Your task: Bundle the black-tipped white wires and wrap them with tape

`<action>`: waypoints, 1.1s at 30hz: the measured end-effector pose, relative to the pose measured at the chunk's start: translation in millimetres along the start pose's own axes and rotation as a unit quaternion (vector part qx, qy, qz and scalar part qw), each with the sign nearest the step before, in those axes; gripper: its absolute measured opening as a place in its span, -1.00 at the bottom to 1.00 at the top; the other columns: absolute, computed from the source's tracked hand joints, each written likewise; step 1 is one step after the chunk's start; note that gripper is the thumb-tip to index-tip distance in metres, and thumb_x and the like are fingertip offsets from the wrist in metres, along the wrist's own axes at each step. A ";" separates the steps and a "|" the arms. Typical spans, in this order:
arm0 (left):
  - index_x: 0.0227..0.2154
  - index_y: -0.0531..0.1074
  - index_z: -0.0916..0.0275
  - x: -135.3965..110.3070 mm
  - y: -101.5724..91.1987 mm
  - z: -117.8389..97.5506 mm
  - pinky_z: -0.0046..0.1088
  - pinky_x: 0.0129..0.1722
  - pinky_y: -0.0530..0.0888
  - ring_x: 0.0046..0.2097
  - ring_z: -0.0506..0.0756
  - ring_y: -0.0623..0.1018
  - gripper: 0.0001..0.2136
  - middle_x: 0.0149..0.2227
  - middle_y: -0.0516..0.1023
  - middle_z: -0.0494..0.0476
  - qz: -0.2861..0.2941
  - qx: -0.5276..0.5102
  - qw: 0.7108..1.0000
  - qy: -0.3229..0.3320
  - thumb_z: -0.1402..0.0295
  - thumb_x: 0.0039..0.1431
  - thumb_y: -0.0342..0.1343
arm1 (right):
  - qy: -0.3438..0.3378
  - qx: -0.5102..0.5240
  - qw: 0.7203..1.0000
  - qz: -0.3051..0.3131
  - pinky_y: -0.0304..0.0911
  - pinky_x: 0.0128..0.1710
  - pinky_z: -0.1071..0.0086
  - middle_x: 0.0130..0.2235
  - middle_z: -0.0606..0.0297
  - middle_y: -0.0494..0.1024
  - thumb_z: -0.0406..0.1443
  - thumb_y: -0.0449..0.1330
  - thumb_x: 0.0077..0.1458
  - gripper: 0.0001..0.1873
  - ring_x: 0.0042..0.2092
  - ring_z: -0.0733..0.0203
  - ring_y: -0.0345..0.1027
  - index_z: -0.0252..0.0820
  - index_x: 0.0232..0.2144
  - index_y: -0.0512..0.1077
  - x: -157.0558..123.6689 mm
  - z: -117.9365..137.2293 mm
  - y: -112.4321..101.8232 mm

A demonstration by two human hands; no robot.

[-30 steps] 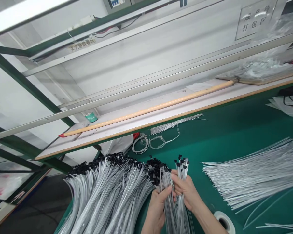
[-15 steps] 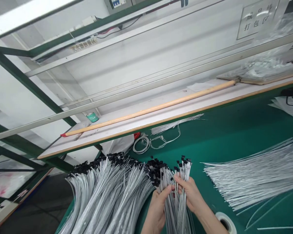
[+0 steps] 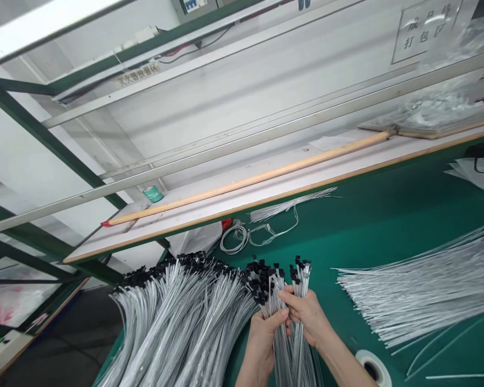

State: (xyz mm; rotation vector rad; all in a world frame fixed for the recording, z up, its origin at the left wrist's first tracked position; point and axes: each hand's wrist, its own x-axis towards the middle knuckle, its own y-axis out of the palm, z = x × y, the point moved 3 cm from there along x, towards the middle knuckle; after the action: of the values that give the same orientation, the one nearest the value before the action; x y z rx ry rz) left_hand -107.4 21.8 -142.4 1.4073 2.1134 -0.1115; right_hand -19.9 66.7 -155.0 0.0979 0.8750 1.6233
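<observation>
My left hand is closed around a bundle of thin grey cables with black connectors at their upper ends. Close beside it, my right hand grips a smaller bunch of the same cables, whose black ends stick up above the fingers. The thumbs of both hands point toward each other, and the two bunches nearly touch. Just left of my hands lies a large heap of black-ended grey cables. The lower ends of the held cables run out of the picture.
Loose grey cables lie spread on the green table at right. A white tape roll sits near my right forearm. Behind, a coiled cable rests under a shelf bearing a long wooden pole and a green can.
My right hand has shifted slightly left with its bunch, closer to my left hand. The left hand's bundle has opened out a little at the top, its black ends spreading rightward.
</observation>
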 end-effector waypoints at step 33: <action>-0.40 0.50 0.39 -3.7 -1.9 1.1 -0.50 -0.52 0.39 -0.57 -0.01 0.44 -0.67 -0.59 0.49 0.09 0.044 0.025 0.998 0.029 0.22 -0.20 0.30 | 0.013 -0.054 0.998 -0.010 -0.03 -0.83 0.48 -0.84 0.61 0.03 -0.16 0.31 -0.35 -0.69 -0.78 0.41 -0.07 -0.16 -0.63 0.26 -2.3 2.2 -0.2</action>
State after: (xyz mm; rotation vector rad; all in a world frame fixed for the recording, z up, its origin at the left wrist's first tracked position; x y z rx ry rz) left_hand -107.6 17.5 -141.9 1.5486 2.1044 -0.0916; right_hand -18.0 65.7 -152.6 -0.0074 0.8047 1.6530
